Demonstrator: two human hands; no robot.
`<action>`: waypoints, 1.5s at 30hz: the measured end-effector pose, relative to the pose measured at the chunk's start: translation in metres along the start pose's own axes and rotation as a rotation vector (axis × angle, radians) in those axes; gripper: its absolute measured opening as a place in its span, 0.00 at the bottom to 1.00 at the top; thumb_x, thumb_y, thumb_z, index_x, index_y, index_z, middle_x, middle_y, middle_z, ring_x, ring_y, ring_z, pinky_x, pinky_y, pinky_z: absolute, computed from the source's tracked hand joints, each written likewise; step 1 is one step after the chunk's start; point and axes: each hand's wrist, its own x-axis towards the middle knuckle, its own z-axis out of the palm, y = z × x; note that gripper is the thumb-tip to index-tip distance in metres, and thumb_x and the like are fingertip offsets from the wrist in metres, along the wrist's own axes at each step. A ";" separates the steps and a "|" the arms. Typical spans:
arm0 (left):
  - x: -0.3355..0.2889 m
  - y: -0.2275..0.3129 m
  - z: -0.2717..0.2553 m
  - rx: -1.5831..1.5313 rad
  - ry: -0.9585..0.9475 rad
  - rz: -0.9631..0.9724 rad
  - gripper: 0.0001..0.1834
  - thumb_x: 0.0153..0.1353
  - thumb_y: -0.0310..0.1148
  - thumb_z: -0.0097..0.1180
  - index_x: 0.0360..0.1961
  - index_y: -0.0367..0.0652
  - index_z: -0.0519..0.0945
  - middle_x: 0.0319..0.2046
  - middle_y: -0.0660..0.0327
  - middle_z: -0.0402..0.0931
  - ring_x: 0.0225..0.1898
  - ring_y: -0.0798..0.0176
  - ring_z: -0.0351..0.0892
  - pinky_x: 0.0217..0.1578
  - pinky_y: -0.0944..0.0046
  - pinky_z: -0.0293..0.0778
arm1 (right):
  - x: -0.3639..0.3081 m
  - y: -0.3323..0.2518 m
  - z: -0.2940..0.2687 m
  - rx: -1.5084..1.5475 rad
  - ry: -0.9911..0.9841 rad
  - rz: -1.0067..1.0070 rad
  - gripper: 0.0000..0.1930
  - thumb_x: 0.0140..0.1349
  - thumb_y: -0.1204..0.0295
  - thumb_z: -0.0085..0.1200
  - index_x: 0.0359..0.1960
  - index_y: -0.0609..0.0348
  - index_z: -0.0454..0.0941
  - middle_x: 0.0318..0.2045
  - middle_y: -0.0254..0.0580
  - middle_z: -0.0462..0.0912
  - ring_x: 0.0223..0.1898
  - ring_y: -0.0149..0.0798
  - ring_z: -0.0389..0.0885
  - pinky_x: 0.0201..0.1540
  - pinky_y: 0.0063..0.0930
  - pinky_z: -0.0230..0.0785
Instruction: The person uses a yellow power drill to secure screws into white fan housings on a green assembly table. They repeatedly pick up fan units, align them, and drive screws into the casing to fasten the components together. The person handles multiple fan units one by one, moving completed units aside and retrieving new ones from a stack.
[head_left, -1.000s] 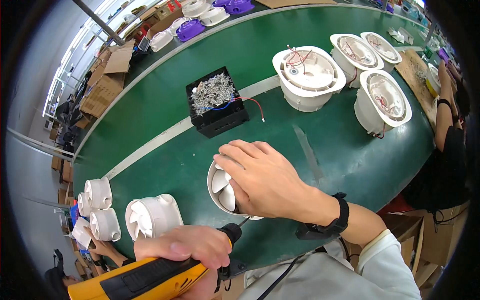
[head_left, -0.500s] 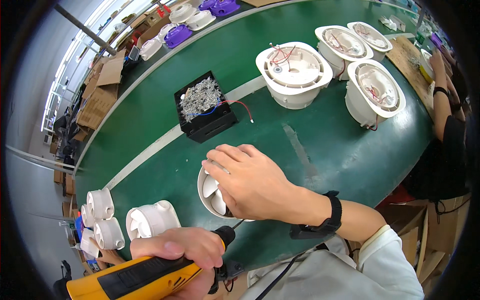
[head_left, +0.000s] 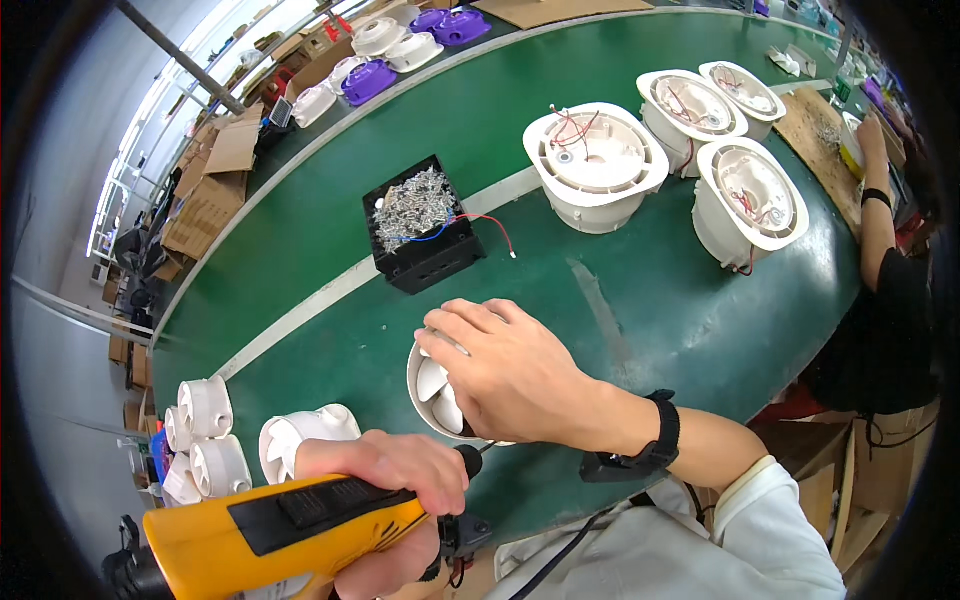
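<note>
My left hand [head_left: 400,480] is closed around a yellow and black electric screwdriver [head_left: 270,535]. The screwdriver's bit points up and right, its tip reaching the lower edge of a round white fan housing [head_left: 428,398]. Over that housing lies my right hand [head_left: 510,370], its fingers wrapped round the far rim and pressing it on the table. White fan blades show beside the fingers; the rest of the housing is hidden under the palm. Beyond the hand stands a black box [head_left: 432,262] heaped with screws [head_left: 415,207], a red and blue wire lying across it.
Another white fan housing [head_left: 335,425] is just left of my hands, with several more [head_left: 207,408] past it. Large white oval housings [head_left: 600,205] with red wires stand at the far right of the green table [head_left: 540,290]. A co-worker's arm [head_left: 877,200] is at the right edge.
My left hand and the screwdriver have shifted slightly right and tilted flatter. The whole table scene has moved a little down and right in view. My right hand keeps its hold.
</note>
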 end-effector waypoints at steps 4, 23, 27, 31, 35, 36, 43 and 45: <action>0.004 -0.015 -0.032 -0.354 -0.261 0.050 0.41 0.55 0.65 0.51 0.46 0.32 0.61 0.26 0.50 0.74 0.20 0.55 0.75 0.23 0.57 0.74 | 0.001 -0.001 -0.001 -0.020 -0.023 0.017 0.19 0.47 0.77 0.52 0.45 0.65 0.73 0.46 0.48 0.74 0.51 0.47 0.72 0.49 0.40 0.65; -0.005 0.000 -0.032 -0.201 -0.099 0.165 0.38 0.55 0.71 0.41 0.42 0.42 0.60 0.15 0.59 0.68 0.07 0.63 0.61 0.09 0.63 0.63 | 0.006 -0.004 -0.004 -0.038 -0.055 0.024 0.23 0.47 0.73 0.57 0.48 0.62 0.72 0.49 0.48 0.74 0.53 0.49 0.71 0.51 0.41 0.65; -0.005 0.010 -0.043 0.103 -0.060 0.027 0.36 0.54 0.60 0.56 0.43 0.37 0.62 0.22 0.55 0.73 0.18 0.59 0.72 0.21 0.59 0.70 | 0.004 0.003 -0.010 -0.081 0.011 0.054 0.20 0.48 0.71 0.57 0.44 0.64 0.73 0.46 0.49 0.74 0.50 0.48 0.72 0.52 0.41 0.64; -0.003 0.004 -0.055 0.007 -0.015 0.136 0.37 0.55 0.62 0.53 0.44 0.37 0.59 0.20 0.55 0.72 0.17 0.60 0.72 0.19 0.62 0.69 | 0.007 0.012 -0.012 -0.103 -0.002 0.074 0.20 0.49 0.70 0.57 0.44 0.64 0.73 0.48 0.50 0.74 0.52 0.49 0.71 0.54 0.42 0.63; -0.002 -0.002 -0.066 -0.120 -0.135 0.244 0.34 0.59 0.58 0.50 0.44 0.34 0.58 0.23 0.51 0.73 0.17 0.58 0.73 0.19 0.61 0.70 | 0.011 0.007 -0.019 -0.074 -0.070 0.014 0.18 0.51 0.68 0.57 0.42 0.63 0.73 0.54 0.54 0.70 0.57 0.53 0.67 0.61 0.45 0.57; -0.001 -0.004 -0.069 -0.112 -0.147 0.281 0.34 0.60 0.57 0.50 0.44 0.34 0.58 0.24 0.51 0.73 0.18 0.58 0.73 0.19 0.61 0.70 | 0.012 0.003 -0.023 -0.071 -0.088 -0.029 0.17 0.51 0.68 0.57 0.40 0.63 0.74 0.55 0.55 0.69 0.58 0.53 0.66 0.62 0.46 0.56; 0.006 0.003 -0.077 -0.124 -0.056 0.364 0.33 0.60 0.58 0.47 0.44 0.35 0.57 0.23 0.52 0.72 0.15 0.58 0.71 0.17 0.63 0.69 | -0.004 0.002 -0.034 -0.193 -0.449 -0.514 0.08 0.49 0.68 0.54 0.26 0.60 0.77 0.59 0.54 0.66 0.63 0.49 0.61 0.63 0.46 0.55; 0.005 0.009 -0.073 -0.139 0.010 0.317 0.33 0.60 0.60 0.46 0.43 0.36 0.58 0.21 0.53 0.71 0.13 0.59 0.69 0.15 0.64 0.68 | -0.009 0.004 -0.027 -0.196 -0.433 -0.534 0.08 0.48 0.67 0.52 0.25 0.58 0.78 0.58 0.51 0.67 0.62 0.47 0.62 0.58 0.40 0.62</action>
